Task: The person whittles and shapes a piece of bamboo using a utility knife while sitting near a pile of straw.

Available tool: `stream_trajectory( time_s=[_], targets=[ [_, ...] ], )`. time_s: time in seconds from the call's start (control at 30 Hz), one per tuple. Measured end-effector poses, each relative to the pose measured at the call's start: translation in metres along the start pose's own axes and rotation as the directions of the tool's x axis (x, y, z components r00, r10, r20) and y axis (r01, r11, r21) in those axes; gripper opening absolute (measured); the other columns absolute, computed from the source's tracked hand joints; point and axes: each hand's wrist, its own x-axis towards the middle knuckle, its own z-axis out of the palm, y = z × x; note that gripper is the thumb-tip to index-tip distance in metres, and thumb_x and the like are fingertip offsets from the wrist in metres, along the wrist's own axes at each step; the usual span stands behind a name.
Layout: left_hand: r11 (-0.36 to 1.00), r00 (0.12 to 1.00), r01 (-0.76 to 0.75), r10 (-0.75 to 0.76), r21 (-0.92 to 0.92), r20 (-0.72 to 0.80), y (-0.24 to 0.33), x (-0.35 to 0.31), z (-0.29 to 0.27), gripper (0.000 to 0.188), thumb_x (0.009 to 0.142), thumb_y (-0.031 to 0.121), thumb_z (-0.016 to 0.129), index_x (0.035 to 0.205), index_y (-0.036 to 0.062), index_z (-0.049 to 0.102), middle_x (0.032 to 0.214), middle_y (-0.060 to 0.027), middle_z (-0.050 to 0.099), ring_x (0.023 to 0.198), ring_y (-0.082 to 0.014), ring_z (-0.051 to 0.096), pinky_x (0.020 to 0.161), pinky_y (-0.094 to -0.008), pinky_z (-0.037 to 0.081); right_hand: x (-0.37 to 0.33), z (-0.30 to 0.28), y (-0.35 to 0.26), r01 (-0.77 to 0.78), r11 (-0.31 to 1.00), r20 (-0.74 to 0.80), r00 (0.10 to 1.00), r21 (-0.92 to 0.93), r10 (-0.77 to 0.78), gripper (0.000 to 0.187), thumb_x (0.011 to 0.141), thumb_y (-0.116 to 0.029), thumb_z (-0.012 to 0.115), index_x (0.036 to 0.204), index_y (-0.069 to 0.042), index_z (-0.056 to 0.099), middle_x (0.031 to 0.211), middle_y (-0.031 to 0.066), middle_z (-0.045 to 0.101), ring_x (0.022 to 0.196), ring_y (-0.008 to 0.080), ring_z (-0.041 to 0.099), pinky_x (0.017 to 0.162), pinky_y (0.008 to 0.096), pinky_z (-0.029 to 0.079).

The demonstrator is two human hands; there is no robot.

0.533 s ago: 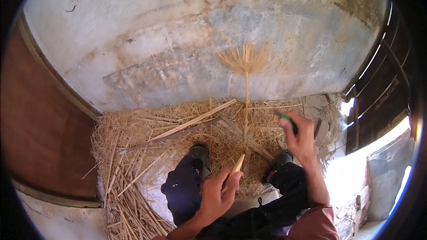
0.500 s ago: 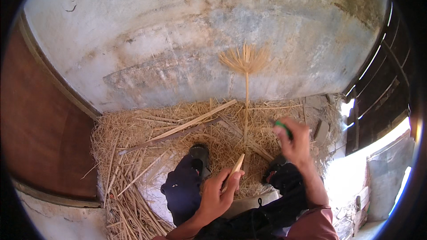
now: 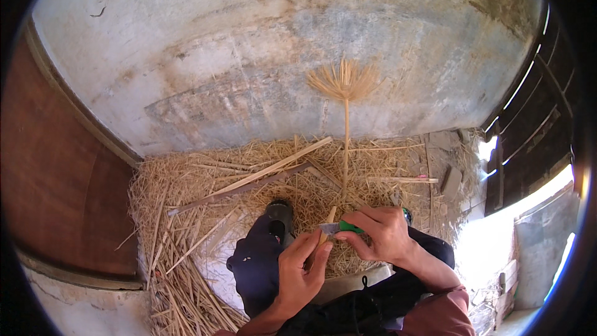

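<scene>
My left hand grips a short piece of pale split wood, whose tapered tip points up and away from me. From the right, my right hand is closed round the green handle of a knife. The grey blade lies across the wood just above my left fingers and appears to touch it. Most of the handle is hidden in my right fist, and the lower end of the wood is hidden in my left hand.
A straw broom stands bristles up against the stained wall. Shavings cover the ground, with long strips on them and a bundle of thin sticks at the left. A brown panel stands left, a brick right.
My right hand has moved left and down, bringing the knife blade onto the wood. My left hand still holds the piece, its tip shifted slightly left and up.
</scene>
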Motion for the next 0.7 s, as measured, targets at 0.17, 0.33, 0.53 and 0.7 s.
stream_trajectory(
  time_s=[0.17, 0.33, 0.53, 0.7],
  targets=[
    [0.995, 0.999, -0.033, 0.029, 0.096, 0.037, 0.004, -0.004, 0.0, 0.032, 0.104, 0.011, 0.072, 0.126, -0.011, 0.069, 0.092, -0.0129, 0.066, 0.076, -0.0138, 0.059, 0.067, -0.0309, 0.047, 0.002, -0.006, 0.039, -0.181, 0.971, -0.166, 0.974, -0.153, 0.155, 0.023, 0.092, -0.031, 0.083, 0.1, -0.01, 0.077, 0.081, 0.0069, 0.073, 0.059, 0.0271, 0.069, 0.052, 0.0381, 0.053],
    [0.999, 0.999, -0.03, 0.03, -0.023, -0.016, 0.006, -0.009, -0.001, 0.033, 0.098, 0.008, 0.08, 0.124, -0.0097, 0.072, 0.093, -0.0104, 0.068, 0.074, -0.0098, 0.061, 0.063, -0.0257, 0.045, 0.003, -0.022, 0.051, -0.152, 0.986, -0.184, 0.969, 0.074, 0.163, 0.026, 0.092, -0.031, 0.083, 0.102, -0.008, 0.077, 0.083, 0.0096, 0.074, 0.059, 0.0286, 0.069, 0.054, 0.039, 0.054],
    [0.996, 0.999, -0.008, 0.004, -0.087, -0.04, -0.001, -0.005, 0.001, 0.034, 0.094, 0.006, 0.084, 0.12, -0.0114, 0.073, 0.095, -0.0098, 0.069, 0.075, -0.0078, 0.061, 0.062, -0.0243, 0.046, -0.001, -0.011, 0.011, 0.107, 0.991, 0.014, 0.994, 0.079, -0.108, 0.028, 0.09, -0.035, 0.085, 0.099, -0.01, 0.076, 0.077, 0.0058, 0.07, 0.057, 0.0266, 0.068, 0.051, 0.0372, 0.053],
    [0.996, 0.993, -0.078, 0.081, 0.037, -0.09, 0.002, -0.007, 0.002, 0.031, 0.094, 0.005, 0.084, 0.116, -0.0127, 0.073, 0.096, -0.0115, 0.07, 0.075, -0.0085, 0.061, 0.061, -0.0255, 0.047, -0.001, -0.004, 0.009, 0.103, 0.994, 0.018, 0.994, 0.038, -0.103, 0.029, 0.088, -0.037, 0.086, 0.098, -0.012, 0.077, 0.076, 0.0037, 0.07, 0.056, 0.0253, 0.067, 0.049, 0.0365, 0.051]
  ],
)
